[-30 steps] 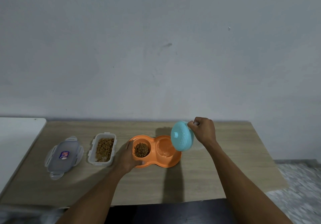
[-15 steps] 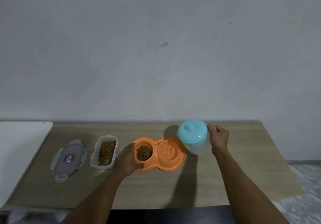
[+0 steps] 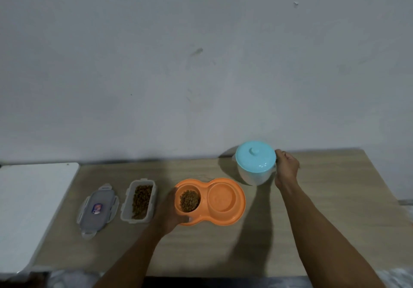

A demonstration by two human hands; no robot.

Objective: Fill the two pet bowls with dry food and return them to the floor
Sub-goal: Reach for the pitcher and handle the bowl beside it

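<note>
My left hand (image 3: 169,212) grips the bowl (image 3: 223,221) rim, kibble (image 3: 190,201) beside my fingers; right hand (image 3: 287,168) clasps the jar (image 3: 254,160).

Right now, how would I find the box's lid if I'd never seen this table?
Find the wooden table against the grey wall. Near its left end, just left of the open box of kibble, a clear lid lies flat. Only it carries a small blue sticker.
</note>
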